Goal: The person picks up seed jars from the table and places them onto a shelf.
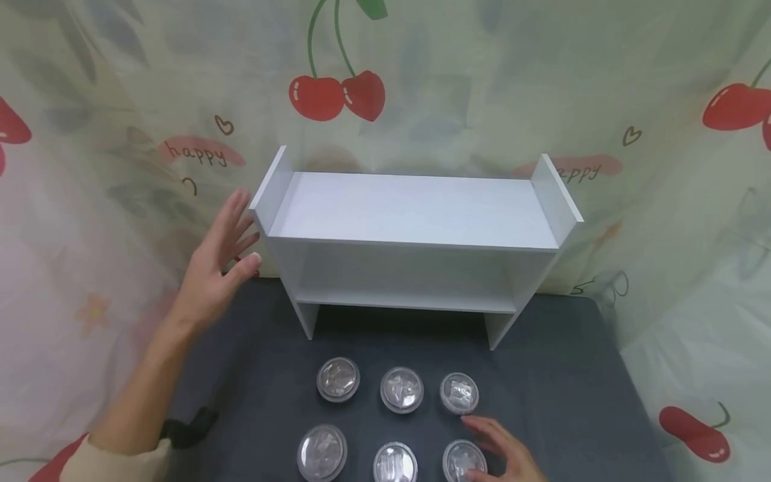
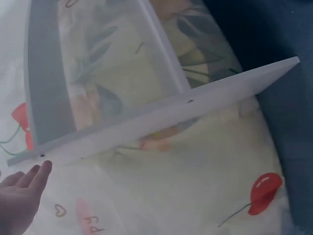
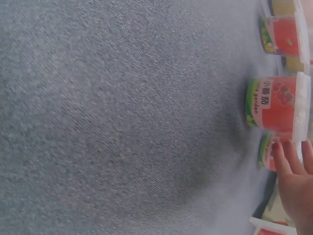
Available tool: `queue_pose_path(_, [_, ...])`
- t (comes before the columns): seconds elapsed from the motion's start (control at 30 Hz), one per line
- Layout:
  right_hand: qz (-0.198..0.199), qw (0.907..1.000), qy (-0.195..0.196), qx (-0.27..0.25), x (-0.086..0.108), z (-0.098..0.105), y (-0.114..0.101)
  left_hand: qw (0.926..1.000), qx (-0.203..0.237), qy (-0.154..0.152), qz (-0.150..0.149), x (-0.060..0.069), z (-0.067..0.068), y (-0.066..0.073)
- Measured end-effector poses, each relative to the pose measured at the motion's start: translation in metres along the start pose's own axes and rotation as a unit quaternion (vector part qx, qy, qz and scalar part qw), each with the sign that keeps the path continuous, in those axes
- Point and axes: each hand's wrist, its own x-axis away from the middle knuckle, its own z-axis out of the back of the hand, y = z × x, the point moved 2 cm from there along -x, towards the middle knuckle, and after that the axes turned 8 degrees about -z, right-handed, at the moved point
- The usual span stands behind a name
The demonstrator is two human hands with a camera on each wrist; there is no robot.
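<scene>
A white two-tier shelf point(image 1: 415, 209) stands at the back of the table. My left hand point(image 1: 218, 258) is raised at its left side panel, fingers extended; in the left wrist view the fingertips come close to that panel point(image 2: 127, 127), and contact cannot be told. Several round tubs with clear lids stand in two rows before the shelf. At the front right tub point(image 1: 464, 460), my right hand point(image 1: 508, 450) has thumb and fingers spread around the far and right side. Seen from the right wrist, a red tub with a green base point(image 3: 278, 104) stands beside the straight fingers.
Dark grey cloth point(image 1: 566, 388) covers the table. Behind and at both sides hangs a pale curtain point(image 1: 458, 87) printed with cherries. Near my left forearm lies a black object point(image 1: 191, 428), partly hidden. The back row includes a middle tub point(image 1: 401, 389) and a left tub point(image 1: 338, 379).
</scene>
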Motion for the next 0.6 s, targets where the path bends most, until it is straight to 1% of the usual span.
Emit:
queue_pose_path(0.1, [-0.013,0.9998,-0.009,-0.014,0.003,-0.003,0.005,0.9999,0.005,-0.006,0.009,-0.006,0.000,0.002])
queue_pose_path(0.3, [-0.063,0.9969,-0.035,-0.032,0.012,-0.005,0.015,0.9973,0.062,-0.008,0.037,-0.020,-0.001,0.001])
queue_pose_path(0.33, [-0.066,0.9966,-0.039,-0.031,0.013,-0.006,0.016,0.9971,0.065,-0.009,0.038,-0.022,-0.002,0.001])
queue_pose_path(0.4, [-0.082,0.9954,-0.040,-0.030,0.014,-0.007,0.018,0.9979,0.052,-0.011,0.037,-0.025,-0.002,0.000])
queue_pose_path(0.5, [-0.094,0.9947,-0.035,-0.023,0.016,-0.010,0.022,0.9990,0.026,-0.011,0.034,-0.028,-0.002,-0.001])
queue_pose_path(0.57, [-0.096,0.9950,-0.025,-0.009,0.016,-0.013,0.023,0.9993,0.009,-0.012,0.034,-0.030,-0.002,-0.002])
queue_pose_path(0.6, [-0.088,0.9958,-0.025,-0.002,0.016,-0.013,0.024,0.9993,0.006,-0.014,0.033,-0.031,-0.002,-0.002])
